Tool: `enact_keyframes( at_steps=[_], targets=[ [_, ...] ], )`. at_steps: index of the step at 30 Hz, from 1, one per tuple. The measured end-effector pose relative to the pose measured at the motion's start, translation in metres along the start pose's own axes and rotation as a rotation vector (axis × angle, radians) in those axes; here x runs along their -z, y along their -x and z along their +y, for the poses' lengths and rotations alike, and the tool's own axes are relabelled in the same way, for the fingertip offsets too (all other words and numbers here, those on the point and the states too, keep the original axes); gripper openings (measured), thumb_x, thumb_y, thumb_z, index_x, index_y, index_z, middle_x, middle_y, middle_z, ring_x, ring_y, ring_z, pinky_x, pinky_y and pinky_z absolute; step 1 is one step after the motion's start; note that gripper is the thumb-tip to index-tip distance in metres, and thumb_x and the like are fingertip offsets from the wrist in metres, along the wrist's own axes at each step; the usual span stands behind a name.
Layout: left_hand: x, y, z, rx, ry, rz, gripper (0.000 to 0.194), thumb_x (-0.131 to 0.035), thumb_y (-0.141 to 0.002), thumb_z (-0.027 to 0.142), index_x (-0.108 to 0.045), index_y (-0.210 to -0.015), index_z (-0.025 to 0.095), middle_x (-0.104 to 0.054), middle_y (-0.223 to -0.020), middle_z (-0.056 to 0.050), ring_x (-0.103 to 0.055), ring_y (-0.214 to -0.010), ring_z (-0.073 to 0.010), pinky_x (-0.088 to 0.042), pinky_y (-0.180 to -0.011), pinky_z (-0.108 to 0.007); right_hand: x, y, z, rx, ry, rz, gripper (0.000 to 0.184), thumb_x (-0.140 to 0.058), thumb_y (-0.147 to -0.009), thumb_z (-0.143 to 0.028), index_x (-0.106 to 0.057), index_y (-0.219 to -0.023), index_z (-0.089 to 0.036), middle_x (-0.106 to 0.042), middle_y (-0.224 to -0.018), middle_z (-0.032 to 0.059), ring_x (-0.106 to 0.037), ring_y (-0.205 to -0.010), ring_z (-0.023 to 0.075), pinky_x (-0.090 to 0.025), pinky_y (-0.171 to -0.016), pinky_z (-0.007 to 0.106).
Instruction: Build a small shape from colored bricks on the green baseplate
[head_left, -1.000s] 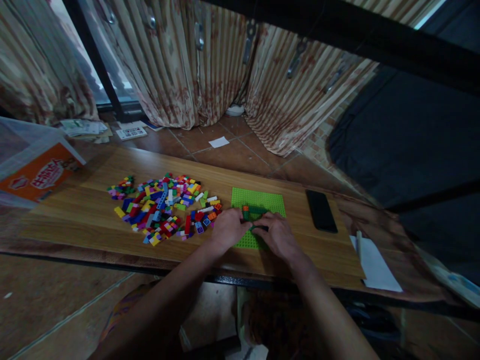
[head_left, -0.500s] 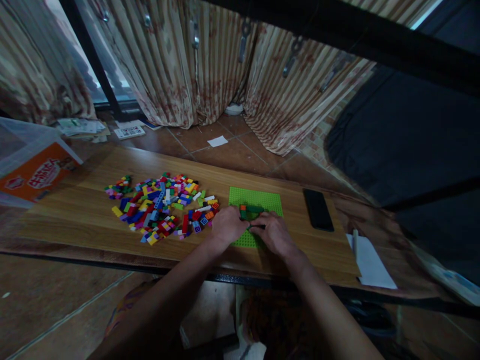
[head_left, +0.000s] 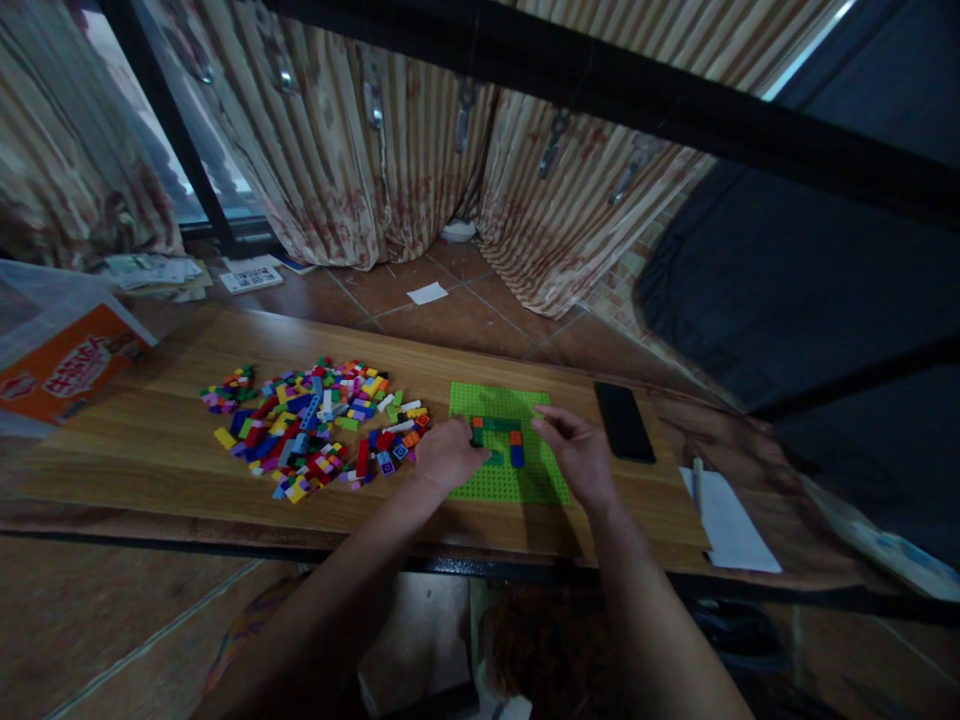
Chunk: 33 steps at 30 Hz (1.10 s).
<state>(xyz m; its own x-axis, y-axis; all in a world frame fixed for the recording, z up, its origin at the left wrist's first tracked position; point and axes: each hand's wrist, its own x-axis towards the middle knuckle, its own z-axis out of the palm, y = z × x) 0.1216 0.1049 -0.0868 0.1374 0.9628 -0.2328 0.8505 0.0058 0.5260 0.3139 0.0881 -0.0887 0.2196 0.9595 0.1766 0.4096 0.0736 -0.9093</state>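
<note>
A light green baseplate (head_left: 487, 400) lies on the wooden table (head_left: 187, 350). A few bricks (head_left: 504, 436) are stuck on it: dark green, orange-red and blue ones. My left hand (head_left: 448, 455) rests at the plate's left edge with its fingers curled, touching the bricks there. My right hand (head_left: 577, 450) hovers over the plate's right side, fingers loosely bent and apart, nothing visible in them. A heap of loose coloured bricks (head_left: 315, 425) spreads to the left of the plate.
A black phone (head_left: 622, 420) lies right of the plate, with a white sheet of paper (head_left: 724, 520) and a pen (head_left: 697, 480) further right. An orange and white box (head_left: 64, 360) stands at the table's left end. Curtains hang behind.
My right hand has lifted off the bricks on the plate and moved right, uncovering an orange-red and blue brick. My left hand stays at the plate's left edge.
</note>
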Motion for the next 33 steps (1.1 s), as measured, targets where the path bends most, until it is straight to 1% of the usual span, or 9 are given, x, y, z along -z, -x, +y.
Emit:
enact_keyframes(
  at_steps=[3,5,9,11,14,20,26,30,33],
  targets=[
    [0.003,-0.002,-0.001,-0.030,0.017,-0.022,0.032,-0.058,-0.079,0.044,-0.068,-0.096,0.018,-0.072,-0.091,-0.010,-0.068,-0.091,-0.0248,-0.051,-0.076,-0.032,0.009,-0.009,-0.001,-0.132,-0.098,0.253,0.027,-0.069,-0.070,-0.042,-0.073,-0.075,-0.016,-0.066,-0.066,0.0008,-0.055,-0.061,0.0137,-0.044,-0.061,0.028],
    [0.004,-0.002,-0.001,-0.037,0.024,-0.031,0.035,-0.054,-0.082,0.049,-0.068,-0.092,0.018,-0.072,-0.088,-0.009,-0.068,-0.089,-0.0242,-0.051,-0.074,-0.032,0.010,-0.011,-0.001,-0.170,-0.110,0.293,0.028,-0.069,-0.067,-0.043,-0.070,-0.069,-0.015,-0.061,-0.060,-0.0008,-0.051,-0.056,0.0120,-0.041,-0.057,0.027],
    [0.002,0.003,0.003,-0.003,-0.012,0.000,0.046,-0.061,-0.075,0.058,-0.067,-0.097,0.018,-0.072,-0.091,-0.012,-0.069,-0.089,-0.0285,-0.052,-0.073,-0.036,0.004,-0.010,-0.002,-0.165,-0.111,0.244,0.030,-0.070,-0.066,-0.045,-0.069,-0.067,-0.015,-0.059,-0.057,-0.0017,-0.048,-0.053,0.0107,-0.038,-0.054,0.025],
    [-0.001,0.006,0.006,0.013,-0.049,0.016,0.048,-0.064,-0.073,0.056,-0.066,-0.100,0.017,-0.073,-0.092,-0.014,-0.069,-0.090,-0.0308,-0.052,-0.074,-0.038,-0.002,-0.009,-0.003,-0.157,-0.101,0.225,0.032,-0.070,-0.067,-0.047,-0.069,-0.068,-0.015,-0.059,-0.057,-0.0016,-0.048,-0.052,0.0107,-0.038,-0.054,0.025],
    [-0.002,0.007,0.011,0.041,-0.074,0.014,0.044,-0.067,-0.073,0.051,-0.066,-0.102,0.018,-0.073,-0.093,-0.014,-0.069,-0.093,-0.0301,-0.053,-0.075,-0.036,-0.010,-0.007,-0.005,-0.158,-0.089,0.192,0.032,-0.070,-0.068,-0.047,-0.071,-0.072,-0.015,-0.061,-0.059,-0.0014,-0.049,-0.053,0.0108,-0.039,-0.055,0.025],
    [-0.001,0.003,0.010,0.072,-0.054,-0.007,0.048,-0.072,-0.068,0.052,-0.066,-0.102,0.019,-0.073,-0.098,-0.012,-0.069,-0.095,-0.0297,-0.054,-0.075,-0.035,-0.029,-0.002,-0.014,-0.092,-0.051,0.110,0.028,-0.066,-0.074,-0.045,-0.072,-0.076,-0.017,-0.067,-0.065,0.0005,-0.058,-0.060,0.0146,-0.046,-0.060,0.027],
    [-0.004,0.010,0.011,0.007,-0.080,0.043,0.050,-0.069,-0.073,0.050,-0.063,-0.109,0.015,-0.073,-0.096,-0.015,-0.070,-0.093,-0.0319,-0.055,-0.075,-0.038,-0.047,0.007,-0.027,0.008,0.003,0.033,0.024,-0.061,-0.081,-0.040,-0.074,-0.084,-0.019,-0.074,-0.080,0.0039,-0.065,-0.073,0.0182,-0.050,-0.072,0.032],
    [0.013,0.009,0.005,-0.042,0.039,0.078,0.034,-0.062,-0.080,0.045,-0.068,-0.097,0.017,-0.073,-0.090,-0.012,-0.069,-0.087,-0.0275,-0.052,-0.072,-0.034,-0.058,0.010,-0.034,0.049,0.032,0.006,0.025,-0.060,-0.082,-0.039,-0.074,-0.087,-0.019,-0.075,-0.086,0.0060,-0.067,-0.080,0.0204,-0.051,-0.075,0.034],
    [0.039,-0.002,-0.015,-0.070,0.267,0.199,0.027,-0.055,-0.086,0.040,-0.069,-0.082,0.017,-0.071,-0.079,-0.007,-0.066,-0.075,-0.0189,-0.048,-0.066,-0.027,-0.065,0.012,-0.036,0.074,0.057,-0.031,0.025,-0.058,-0.084,-0.038,-0.074,-0.089,-0.020,-0.075,-0.090,0.0064,-0.068,-0.084,0.0211,-0.052,-0.078,0.035]
  ],
)
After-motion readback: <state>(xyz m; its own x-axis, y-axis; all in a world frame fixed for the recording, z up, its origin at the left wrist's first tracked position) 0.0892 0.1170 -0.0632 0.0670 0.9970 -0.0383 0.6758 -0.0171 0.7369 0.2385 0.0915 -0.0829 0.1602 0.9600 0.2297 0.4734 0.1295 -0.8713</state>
